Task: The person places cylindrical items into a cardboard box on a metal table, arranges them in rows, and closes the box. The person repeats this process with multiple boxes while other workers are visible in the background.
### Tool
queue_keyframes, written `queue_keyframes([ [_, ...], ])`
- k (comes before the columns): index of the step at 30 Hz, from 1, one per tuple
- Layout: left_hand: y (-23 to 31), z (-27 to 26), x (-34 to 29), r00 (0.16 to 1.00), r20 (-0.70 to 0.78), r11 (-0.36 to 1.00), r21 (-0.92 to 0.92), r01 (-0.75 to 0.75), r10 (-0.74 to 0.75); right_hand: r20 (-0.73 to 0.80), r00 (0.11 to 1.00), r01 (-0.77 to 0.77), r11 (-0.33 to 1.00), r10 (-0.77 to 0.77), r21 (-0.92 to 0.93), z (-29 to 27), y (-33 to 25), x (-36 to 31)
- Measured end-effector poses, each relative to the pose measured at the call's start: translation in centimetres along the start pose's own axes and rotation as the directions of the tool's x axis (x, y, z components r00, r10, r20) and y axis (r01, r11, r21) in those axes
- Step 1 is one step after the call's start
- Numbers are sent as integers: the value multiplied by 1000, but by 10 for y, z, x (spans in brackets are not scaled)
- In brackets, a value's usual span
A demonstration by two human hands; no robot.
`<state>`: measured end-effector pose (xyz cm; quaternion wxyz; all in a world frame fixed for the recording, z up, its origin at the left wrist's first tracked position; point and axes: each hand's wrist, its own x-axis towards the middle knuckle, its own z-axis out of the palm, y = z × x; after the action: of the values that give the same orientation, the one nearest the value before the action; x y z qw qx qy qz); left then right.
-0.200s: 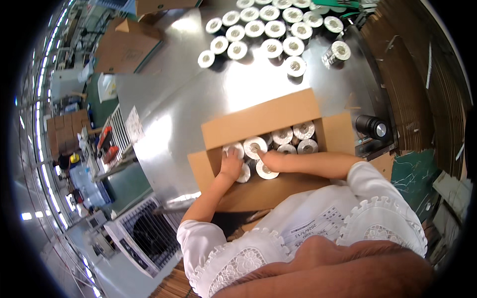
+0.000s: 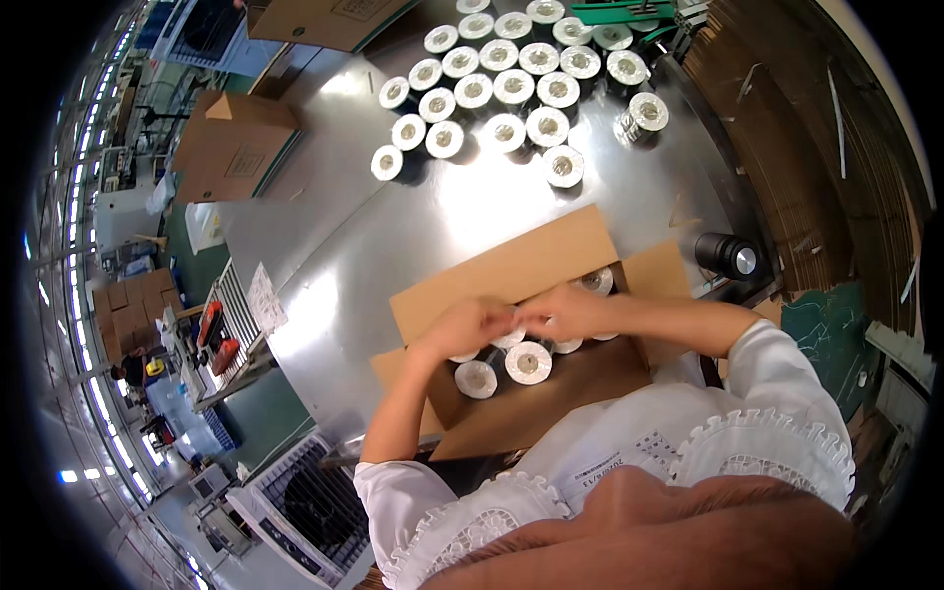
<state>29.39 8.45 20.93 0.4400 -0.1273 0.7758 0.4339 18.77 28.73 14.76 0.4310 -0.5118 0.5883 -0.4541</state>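
An open cardboard box (image 2: 551, 418) lies in front of me with its flaps folded out. Inside stand several spools (image 2: 528, 363) with round white tops. Over the box's far side, my left hand (image 2: 470, 327) and my right hand (image 2: 572, 313) come together, fingertips close to each other above the spools. Motion smears the fingers of both hands, and whether anything small is between them cannot be made out. Some spools behind the hands are partly hidden.
More white-topped spools (image 2: 513, 87) stand in rows on the metal table (image 2: 344, 231). One wrapped spool (image 2: 647, 112) leans apart at the right. A black cylinder (image 2: 726, 256) lies near the table's right edge, beside stacked flat cardboard (image 2: 796, 128). Another carton (image 2: 231, 147) is at the left.
My left hand has lifted off the spools at the box's left end and moved right. My right hand has drawn up off a spool toward it. The whole view has shifted slightly.
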Motion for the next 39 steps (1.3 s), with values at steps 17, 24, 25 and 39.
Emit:
queue_keyframes([
  [17,44,-45,326,698,-633,754,625,205,335,-430,644,-756,440,633,-485,-352,265,13],
  [24,20,-28,333,658,-696,840,514,174,289,-556,693,-691,642,459,-332,-295,265,-31],
  [25,24,-32,331,669,-694,843,503,189,264,-560,652,-723,640,511,-259,-273,255,-40],
  [39,36,-33,-33,852,-519,347,-813,-468,-66,-849,429,-283,938,310,199,-198,73,-158],
])
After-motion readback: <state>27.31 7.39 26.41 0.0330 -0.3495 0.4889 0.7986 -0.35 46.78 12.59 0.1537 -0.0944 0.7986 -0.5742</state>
